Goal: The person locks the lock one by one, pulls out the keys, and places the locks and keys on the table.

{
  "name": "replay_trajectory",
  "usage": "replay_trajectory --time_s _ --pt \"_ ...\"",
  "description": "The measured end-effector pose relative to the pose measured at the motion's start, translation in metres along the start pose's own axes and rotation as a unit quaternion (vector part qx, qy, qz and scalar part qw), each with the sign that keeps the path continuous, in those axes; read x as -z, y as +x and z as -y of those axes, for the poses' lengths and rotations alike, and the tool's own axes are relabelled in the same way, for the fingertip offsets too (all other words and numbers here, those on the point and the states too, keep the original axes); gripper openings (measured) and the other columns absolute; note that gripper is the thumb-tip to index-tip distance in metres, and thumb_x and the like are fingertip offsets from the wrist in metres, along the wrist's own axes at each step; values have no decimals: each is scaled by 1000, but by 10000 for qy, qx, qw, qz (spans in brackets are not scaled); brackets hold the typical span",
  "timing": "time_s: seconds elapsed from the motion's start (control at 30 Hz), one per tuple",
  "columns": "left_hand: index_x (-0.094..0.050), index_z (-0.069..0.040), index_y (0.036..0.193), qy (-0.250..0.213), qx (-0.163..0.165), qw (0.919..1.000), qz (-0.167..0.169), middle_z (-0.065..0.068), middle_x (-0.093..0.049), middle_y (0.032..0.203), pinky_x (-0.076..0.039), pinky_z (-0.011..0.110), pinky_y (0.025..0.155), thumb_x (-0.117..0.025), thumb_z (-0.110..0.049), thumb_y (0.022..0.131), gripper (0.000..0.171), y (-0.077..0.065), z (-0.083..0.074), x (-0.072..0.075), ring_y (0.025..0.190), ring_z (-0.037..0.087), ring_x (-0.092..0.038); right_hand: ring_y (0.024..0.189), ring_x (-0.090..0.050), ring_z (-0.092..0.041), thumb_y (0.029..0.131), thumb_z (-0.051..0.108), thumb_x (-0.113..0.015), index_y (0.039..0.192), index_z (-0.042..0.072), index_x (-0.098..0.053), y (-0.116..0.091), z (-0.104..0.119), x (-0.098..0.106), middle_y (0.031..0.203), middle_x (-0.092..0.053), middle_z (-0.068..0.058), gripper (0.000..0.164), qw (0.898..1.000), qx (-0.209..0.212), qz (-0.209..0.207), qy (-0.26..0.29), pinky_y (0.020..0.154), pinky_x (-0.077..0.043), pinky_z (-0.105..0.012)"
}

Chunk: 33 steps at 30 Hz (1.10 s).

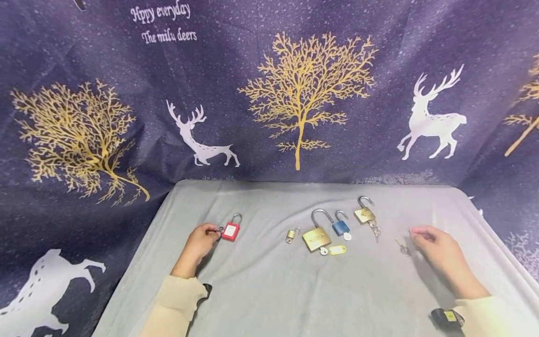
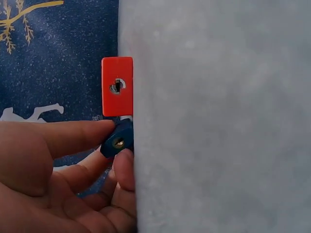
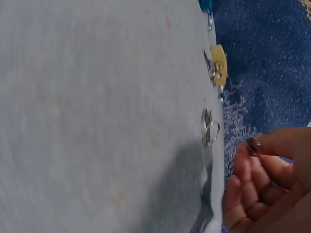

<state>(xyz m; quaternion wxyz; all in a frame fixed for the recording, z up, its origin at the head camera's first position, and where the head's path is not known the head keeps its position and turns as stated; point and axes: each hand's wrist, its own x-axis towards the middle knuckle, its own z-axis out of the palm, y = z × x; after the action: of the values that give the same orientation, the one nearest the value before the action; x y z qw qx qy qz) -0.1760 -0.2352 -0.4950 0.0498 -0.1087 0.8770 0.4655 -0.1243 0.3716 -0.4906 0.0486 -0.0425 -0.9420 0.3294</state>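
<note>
Lower left, the left hand (image 1: 200,244) pinches a lock (image 2: 119,140); lower right, the right hand (image 1: 438,249) pinches probably a key (image 3: 253,146). Pairing seems underway, calling for both to meet.

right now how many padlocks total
6: navy padlock in the left hand, red padlock beside it; small brass padlock, large brass padlock, blue padlock and medium brass padlock farther right. The small object in the right hand is mostly hidden.

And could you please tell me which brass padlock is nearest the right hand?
The medium brass padlock, farthest right in the head view; the large one and the small one lie farther left.
</note>
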Motion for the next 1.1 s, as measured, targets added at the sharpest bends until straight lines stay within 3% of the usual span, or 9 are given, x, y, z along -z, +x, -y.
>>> replay_trajectory --time_s 0.17,0.3,0.4,0.53,0.63,0.8,1.0,1.1 --pt "-66 6 109 614 -127 9979 -144 9 -60 85 -43 25 63 -63 -6 92 21 2 1 1 73 15 -53 69 -60 -3 101 26 -58 117 -2 -68 1 -3 4 100 -75 -23 34 9988 -139 428 -189 64 -46 -27" --pt "-66 4 110 1052 -222 9939 -232 9 -62 83 -43 27 61 -66 -12 91 24 3 1 4 70 17 -54 68 -59 -4 101 25 -58 114 -4 -67 2 -6 4 100 -74 -23 33 9974 -153 632 -312 64 -46 -28" --pt "-68 2 110 1288 -404 9896 -504 11 -63 87 -44 30 68 -66 -13 91 24 3 -1 5 77 22 -57 69 -59 -6 101 25 -58 111 -3 -68 3 -7 4 98 -75 -21 31 9972 -124 647 -361 65 -46 -30" --pt "-69 0 106 1145 -803 9833 -1162 13 -63 90 -45 36 75 -64 -11 90 20 0 -10 5 84 27 -59 71 -59 -10 100 26 -59 106 0 -70 4 -7 3 95 -75 -19 29 9974 -81 584 -404 66 -45 -31" --pt "-70 -1 103 863 -1026 9812 -1388 12 -63 89 -45 32 72 -63 -10 91 16 -5 -22 4 79 22 -58 69 -58 -7 100 26 -60 105 1 -70 4 -7 2 94 -75 -17 27 9977 -75 528 -414 65 -44 -30" --pt "-71 -6 100 534 -1113 9846 -1237 7 -64 83 -42 24 62 -64 -11 90 13 -11 -47 -2 68 12 -52 71 -59 -11 99 24 -59 103 0 -71 6 -7 2 92 -75 -17 26 9976 -13 493 -483 66 -45 -32" --pt "-73 -8 99 268 -1224 9864 -1061 5 -65 82 -44 24 63 -65 -13 90 12 -14 -70 -17 68 11 -54 86 -68 -38 98 22 -60 100 1 -72 7 -7 3 98 -75 -22 25 9968 30 473 -637 73 -48 -42" --pt "-73 -9 100 160 -1276 9876 -902 4 -66 80 -46 24 61 -65 -14 92 12 -15 -78 -27 64 11 -56 84 -68 -35 97 21 -61 99 1 -71 7 -7 4 96 -75 -21 22 9965 -6 543 -630 73 -47 -41"
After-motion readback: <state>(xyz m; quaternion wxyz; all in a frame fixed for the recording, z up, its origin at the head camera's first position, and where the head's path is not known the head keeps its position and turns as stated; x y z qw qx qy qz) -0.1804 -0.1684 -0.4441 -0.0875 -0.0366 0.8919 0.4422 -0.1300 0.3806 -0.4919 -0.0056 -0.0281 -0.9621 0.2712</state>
